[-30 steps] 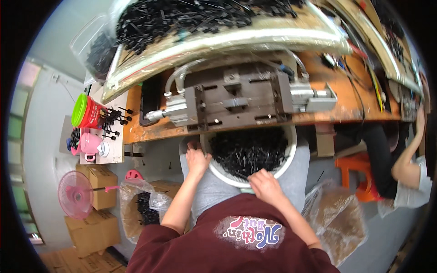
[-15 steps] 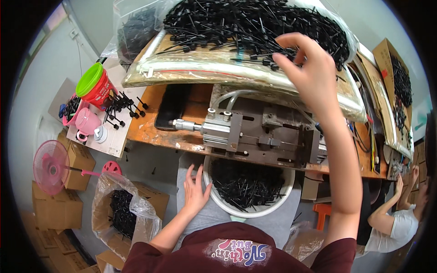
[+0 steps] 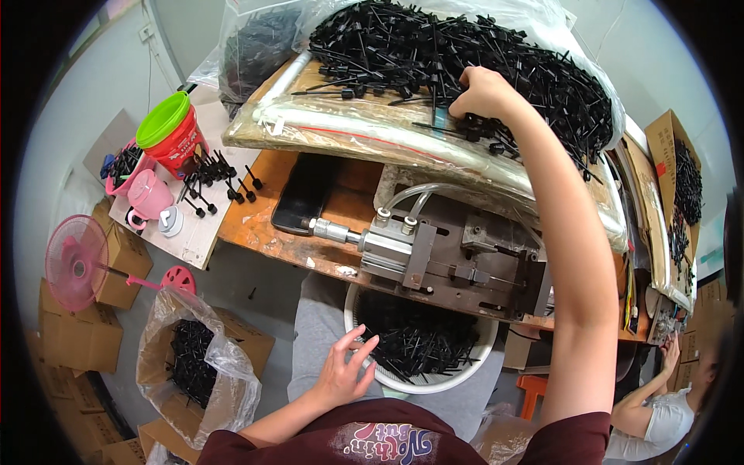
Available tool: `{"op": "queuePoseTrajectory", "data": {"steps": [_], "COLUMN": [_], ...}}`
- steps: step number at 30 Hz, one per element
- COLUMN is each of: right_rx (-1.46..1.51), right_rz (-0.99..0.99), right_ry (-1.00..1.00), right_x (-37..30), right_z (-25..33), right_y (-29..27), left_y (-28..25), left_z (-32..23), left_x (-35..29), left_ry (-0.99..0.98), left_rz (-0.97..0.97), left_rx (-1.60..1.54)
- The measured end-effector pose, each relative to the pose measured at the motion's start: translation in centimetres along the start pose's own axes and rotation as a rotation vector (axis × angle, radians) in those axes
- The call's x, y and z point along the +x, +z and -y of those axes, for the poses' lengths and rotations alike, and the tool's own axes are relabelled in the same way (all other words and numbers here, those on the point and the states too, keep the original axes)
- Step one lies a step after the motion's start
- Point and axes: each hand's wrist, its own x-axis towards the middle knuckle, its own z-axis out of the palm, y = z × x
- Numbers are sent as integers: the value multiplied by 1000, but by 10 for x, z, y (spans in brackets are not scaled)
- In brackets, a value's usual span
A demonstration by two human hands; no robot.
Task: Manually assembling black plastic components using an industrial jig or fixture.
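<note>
My right hand [image 3: 493,94] reaches up to a heap of black plastic parts with thin stems [image 3: 434,46] on the raised, film-wrapped tray [image 3: 349,128]. Its thumb and forefinger are apart at the heap's near edge, and I see nothing held between them; some fingers are hidden. By the left rim of a round white basket [image 3: 484,349], my left hand [image 3: 339,373] hovers with its fingers spread and empty. More black stemmed parts [image 3: 418,341] fill the basket, which rests at my lap. Between the hands sits a metal clamping fixture [image 3: 465,263] with an air cylinder [image 3: 391,252].
On the left side table stand a red bucket with a green rim [image 3: 170,139], a pink cup [image 3: 149,194] and several black parts [image 3: 209,174]. A pink fan [image 3: 77,263] and a bag-lined carton [image 3: 194,364] are lower left. Another person [image 3: 659,418] works at far right.
My right hand has lowered onto the heap's near edge, its fingers curling in. My left hand has shifted down and right along the basket rim. The whole view has shifted slightly.
</note>
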Motion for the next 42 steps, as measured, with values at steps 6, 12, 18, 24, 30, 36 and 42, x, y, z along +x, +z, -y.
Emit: {"op": "queuePoseTrajectory", "data": {"steps": [6, 12, 18, 24, 30, 36, 42], "right_rx": [36, -8, 2, -235, 344, 769, 976], "right_rz": [144, 250, 165, 56, 21, -141, -215], "right_ry": [-37, -154, -283, -121, -17, 36, 4], "right_x": [-24, -33, -35, -24, -21, -49, -77], "right_z": [-8, -24, -9, 13, -38, -68, -87], "right_y": [-28, -39, -36, -19, -51, -55, -52], "left_y": [0, 4, 7, 3, 1, 6, 7], "left_z": [-3, -9, -17, -16, -13, -17, -21], "left_x": [5, 10, 16, 19, 19, 21, 31], "left_ry": [38, 67, 79, 103, 106, 109, 185], "left_rz": [12, 73, 88, 98, 140, 106, 57], "left_rx": [-42, -64, -99, -92, -59, -135, -128]}}
